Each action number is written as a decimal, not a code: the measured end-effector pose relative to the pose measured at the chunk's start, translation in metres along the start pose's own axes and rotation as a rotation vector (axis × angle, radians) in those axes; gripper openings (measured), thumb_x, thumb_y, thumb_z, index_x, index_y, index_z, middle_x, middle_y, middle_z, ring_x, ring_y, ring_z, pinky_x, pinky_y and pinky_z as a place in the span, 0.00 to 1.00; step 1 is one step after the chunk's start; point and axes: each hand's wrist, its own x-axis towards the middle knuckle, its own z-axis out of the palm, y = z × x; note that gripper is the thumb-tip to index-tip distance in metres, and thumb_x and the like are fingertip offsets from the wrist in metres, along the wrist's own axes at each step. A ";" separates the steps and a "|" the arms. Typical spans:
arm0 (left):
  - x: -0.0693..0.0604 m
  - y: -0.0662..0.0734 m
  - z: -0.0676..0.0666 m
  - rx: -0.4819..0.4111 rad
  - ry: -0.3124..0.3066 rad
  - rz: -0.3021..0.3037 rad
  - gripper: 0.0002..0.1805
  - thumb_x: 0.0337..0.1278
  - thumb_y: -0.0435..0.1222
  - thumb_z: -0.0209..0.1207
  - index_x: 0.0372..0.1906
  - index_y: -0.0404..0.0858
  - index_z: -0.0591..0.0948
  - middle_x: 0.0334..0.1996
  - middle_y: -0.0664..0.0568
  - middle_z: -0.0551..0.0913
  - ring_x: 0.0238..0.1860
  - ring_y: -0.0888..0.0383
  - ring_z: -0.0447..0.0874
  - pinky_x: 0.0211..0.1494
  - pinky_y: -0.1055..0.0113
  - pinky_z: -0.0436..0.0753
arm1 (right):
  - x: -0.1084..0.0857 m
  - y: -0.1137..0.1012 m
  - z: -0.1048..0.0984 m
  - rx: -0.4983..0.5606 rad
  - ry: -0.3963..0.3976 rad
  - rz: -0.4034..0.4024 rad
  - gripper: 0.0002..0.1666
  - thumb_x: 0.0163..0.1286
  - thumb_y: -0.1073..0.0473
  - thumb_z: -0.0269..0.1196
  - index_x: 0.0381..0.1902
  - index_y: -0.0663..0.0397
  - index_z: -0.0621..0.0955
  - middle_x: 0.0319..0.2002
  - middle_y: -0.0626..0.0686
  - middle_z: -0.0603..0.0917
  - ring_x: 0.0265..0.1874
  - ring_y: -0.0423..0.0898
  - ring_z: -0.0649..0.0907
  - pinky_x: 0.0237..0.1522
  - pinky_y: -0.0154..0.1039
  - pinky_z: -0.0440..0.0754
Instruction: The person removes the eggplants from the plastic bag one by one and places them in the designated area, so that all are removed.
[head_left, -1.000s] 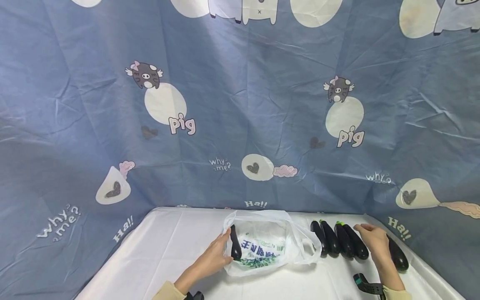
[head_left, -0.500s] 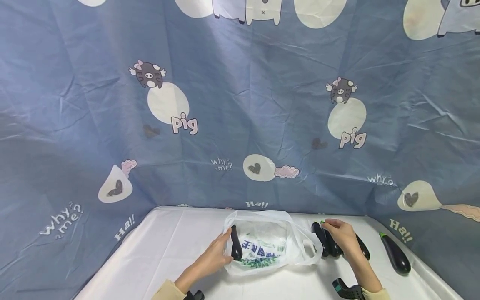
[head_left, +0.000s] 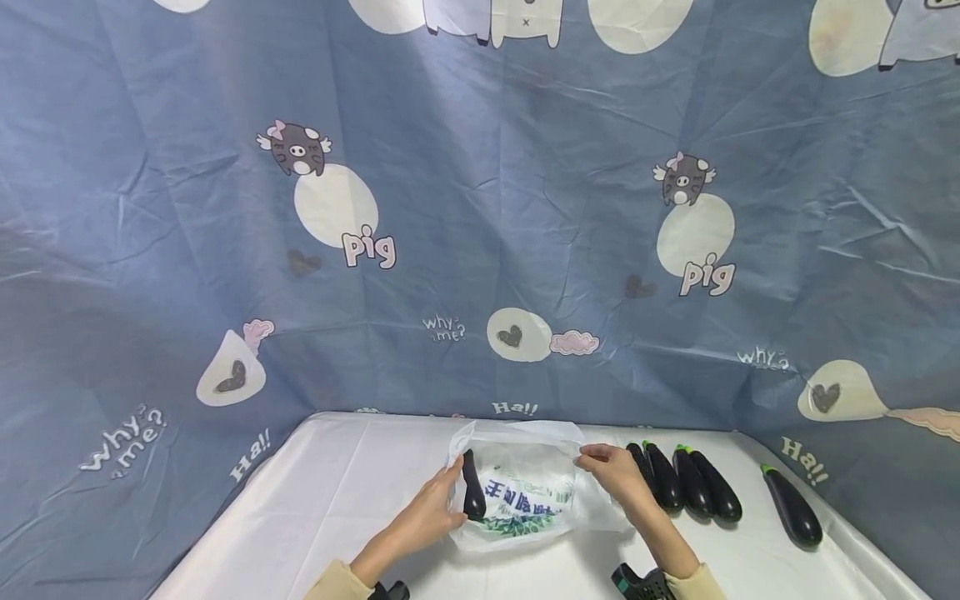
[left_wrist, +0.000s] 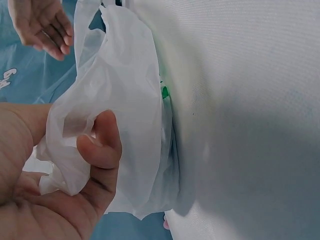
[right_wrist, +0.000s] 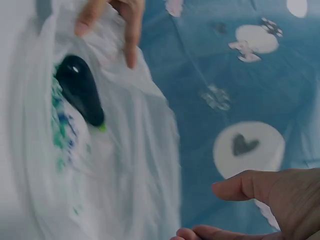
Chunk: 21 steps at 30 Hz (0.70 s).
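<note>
A white plastic bag (head_left: pixel 536 467) with blue and green print lies on its side, mouth toward me, at the middle of the table. My left hand (head_left: pixel 429 510) grips its left rim; the left wrist view shows curled fingers with thin plastic (left_wrist: pixel 75 165) bunched between them. Inside the bag, along that side, lies a dark eggplant (head_left: pixel 473 487), its green stem tip visible in the right wrist view. At the right rim is my right hand (head_left: pixel 611 471), fingers loosely extended. Its thumb and fingers stand apart with nothing between them in the right wrist view.
Several eggplants (head_left: pixel 690 483) lie side by side right of the bag, the leftmost partly behind my right hand. A lone eggplant (head_left: pixel 792 510) lies near the right edge of the white-covered table (head_left: pixel 360 467). A blue printed curtain (head_left: pixel 480 250) hangs behind.
My right hand has moved left from beside the lone eggplant, over the row, to the bag's right rim. The left hand, bag and eggplants stay put.
</note>
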 end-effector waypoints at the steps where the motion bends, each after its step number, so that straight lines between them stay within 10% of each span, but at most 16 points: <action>1: 0.000 0.000 0.000 0.003 0.002 0.004 0.49 0.44 0.30 0.65 0.72 0.25 0.54 0.72 0.32 0.58 0.72 0.34 0.55 0.71 0.40 0.59 | 0.000 -0.002 0.006 -0.002 -0.005 -0.006 0.23 0.63 0.55 0.63 0.50 0.67 0.81 0.46 0.62 0.85 0.47 0.57 0.83 0.50 0.53 0.81; 21: -0.002 0.002 -0.001 0.000 0.004 0.011 0.48 0.44 0.28 0.65 0.72 0.24 0.55 0.71 0.30 0.58 0.72 0.34 0.56 0.70 0.40 0.61 | -0.012 -0.015 0.094 -0.020 -0.124 -0.112 0.25 0.56 0.54 0.69 0.45 0.70 0.81 0.37 0.58 0.86 0.37 0.49 0.84 0.41 0.46 0.84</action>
